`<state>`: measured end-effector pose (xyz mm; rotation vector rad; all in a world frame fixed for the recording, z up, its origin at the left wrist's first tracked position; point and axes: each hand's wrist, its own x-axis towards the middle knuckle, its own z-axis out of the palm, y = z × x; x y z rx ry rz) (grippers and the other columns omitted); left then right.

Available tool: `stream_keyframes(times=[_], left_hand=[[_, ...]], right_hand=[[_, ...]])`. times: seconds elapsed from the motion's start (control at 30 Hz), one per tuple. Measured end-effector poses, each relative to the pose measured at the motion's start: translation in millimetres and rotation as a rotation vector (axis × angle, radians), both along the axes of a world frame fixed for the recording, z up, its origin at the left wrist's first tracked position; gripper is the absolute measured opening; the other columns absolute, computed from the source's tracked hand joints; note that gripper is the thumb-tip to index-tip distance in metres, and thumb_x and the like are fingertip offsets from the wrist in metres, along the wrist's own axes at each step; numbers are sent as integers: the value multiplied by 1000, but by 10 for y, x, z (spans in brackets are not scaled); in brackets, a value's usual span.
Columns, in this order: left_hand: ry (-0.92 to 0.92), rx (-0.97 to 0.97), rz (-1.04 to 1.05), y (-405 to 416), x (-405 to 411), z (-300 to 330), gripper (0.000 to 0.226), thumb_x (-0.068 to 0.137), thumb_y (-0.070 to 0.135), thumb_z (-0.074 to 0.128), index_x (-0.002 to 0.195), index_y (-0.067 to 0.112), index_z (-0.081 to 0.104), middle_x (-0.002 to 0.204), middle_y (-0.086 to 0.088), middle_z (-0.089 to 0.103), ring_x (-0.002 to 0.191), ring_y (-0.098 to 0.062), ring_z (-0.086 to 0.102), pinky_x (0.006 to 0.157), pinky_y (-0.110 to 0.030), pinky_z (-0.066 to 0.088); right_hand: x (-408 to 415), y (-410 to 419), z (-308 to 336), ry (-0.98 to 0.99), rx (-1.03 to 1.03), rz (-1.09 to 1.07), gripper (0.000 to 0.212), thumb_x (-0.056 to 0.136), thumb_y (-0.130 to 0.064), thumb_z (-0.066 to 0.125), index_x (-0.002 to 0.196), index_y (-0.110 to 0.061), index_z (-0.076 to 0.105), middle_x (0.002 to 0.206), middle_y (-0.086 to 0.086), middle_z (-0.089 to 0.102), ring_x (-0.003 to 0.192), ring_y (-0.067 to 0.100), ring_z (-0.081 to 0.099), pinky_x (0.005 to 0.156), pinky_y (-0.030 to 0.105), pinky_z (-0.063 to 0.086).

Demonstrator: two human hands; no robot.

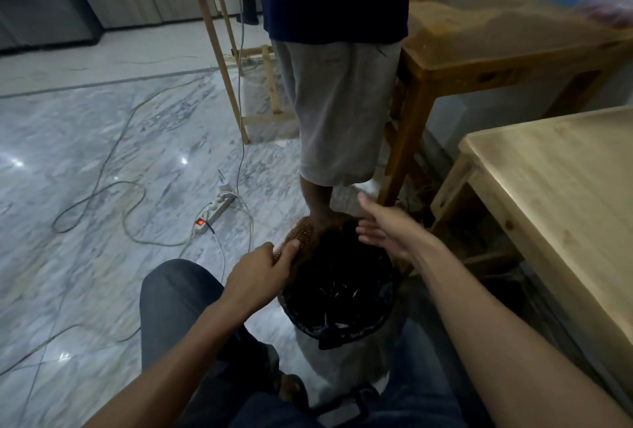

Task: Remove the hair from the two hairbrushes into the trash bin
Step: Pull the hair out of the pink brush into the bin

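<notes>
My left hand (263, 266) grips a brown bristled hairbrush (305, 230) and holds it over the far left rim of the trash bin (342, 328), which has a black liner and stands on the floor between my knees. A dark clump, maybe hair, hangs at the brush's right side; the dim light leaves that unsure. My right hand (383, 227) hovers above the bin's far right side, fingers spread and empty, close to the brush head. Only one hairbrush is in view.
A person in grey shorts (339, 102) stands just beyond the bin. Wooden tables stand at the right (561, 194) and back right (496, 33), a wooden stand (222, 16) further back. A power strip (214, 211) and cables lie on the marble floor to the left.
</notes>
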<state>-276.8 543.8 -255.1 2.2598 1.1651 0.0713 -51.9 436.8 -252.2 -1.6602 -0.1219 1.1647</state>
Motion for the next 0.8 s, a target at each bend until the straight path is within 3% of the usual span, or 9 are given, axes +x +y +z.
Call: stream_keyframes(times=[0.07, 0.13, 0.23, 0.3, 0.43, 0.53, 0.63, 0.73, 0.8], left_hand=[[17, 40, -18, -27, 63, -23, 59, 97, 68, 35, 69, 16, 37, 61, -1, 47, 56, -19, 47, 52, -34, 30], [46, 75, -42, -46, 84, -46, 59, 96, 70, 34, 71, 17, 39, 64, -2, 51, 58, -20, 51, 52, -34, 33], [67, 115, -67, -63, 58, -65, 60, 94, 74, 31, 74, 18, 41, 67, -3, 55, 62, -22, 55, 54, -35, 39], [101, 144, -54, -42, 13, -75, 61, 94, 74, 29, 76, 18, 44, 69, -2, 57, 64, -21, 56, 54, -35, 39], [190, 147, 42, 106, -157, -103, 63, 96, 72, 28, 80, 15, 50, 72, 0, 55, 67, -20, 53, 57, -35, 39], [207, 121, 104, 218, -238, -102, 63, 97, 71, 28, 82, 14, 51, 71, 2, 52, 73, -22, 53, 59, -36, 37], [173, 138, 87, 203, -150, -98, 64, 96, 73, 27, 82, 14, 49, 74, -2, 57, 69, -23, 55, 56, -35, 37], [141, 146, 46, 101, -11, -95, 63, 96, 73, 27, 84, 14, 49, 75, -3, 57, 65, -22, 53, 52, -34, 34], [125, 166, 25, 47, 50, -88, 62, 97, 72, 28, 85, 14, 48, 73, -2, 56, 63, -22, 52, 51, -34, 32]], right_hand=[[-122, 21, 44, -121, -30, 164, 84, 88, -70, 62, 155, -24, 41, 146, -4, 49, 139, 25, 48, 113, 49, 43], [-171, 32, 40, -218, 39, 194, 90, 81, -72, 68, 154, -27, 43, 151, -5, 52, 137, 19, 51, 109, 43, 46], [-181, 62, 6, -250, 96, 260, 54, 84, -36, 83, 129, -11, 67, 108, 1, 76, 94, 13, 72, 78, 23, 57], [-178, 74, -16, -312, 44, 256, 23, 86, -16, 82, 105, -2, 77, 76, 4, 73, 67, 11, 66, 59, 16, 53], [-18, 12, -67, -411, -149, -2, 11, 92, -17, 76, 95, -6, 77, 67, 1, 68, 54, 8, 58, 49, 15, 46], [92, -88, -127, -428, -175, -116, 18, 92, -16, 76, 103, -2, 78, 68, 3, 68, 57, 12, 60, 56, 20, 50], [17, -64, -108, -415, -172, 101, 29, 96, -21, 73, 119, -3, 73, 91, 4, 74, 80, 15, 71, 72, 22, 60], [-105, 34, -24, -420, -156, 247, 63, 94, -48, 68, 146, -17, 54, 139, 0, 61, 129, 22, 59, 109, 39, 47], [-162, 71, 27, -409, -74, 241, 78, 83, -68, 65, 148, -26, 53, 147, -3, 57, 133, 19, 56, 113, 42, 44]])
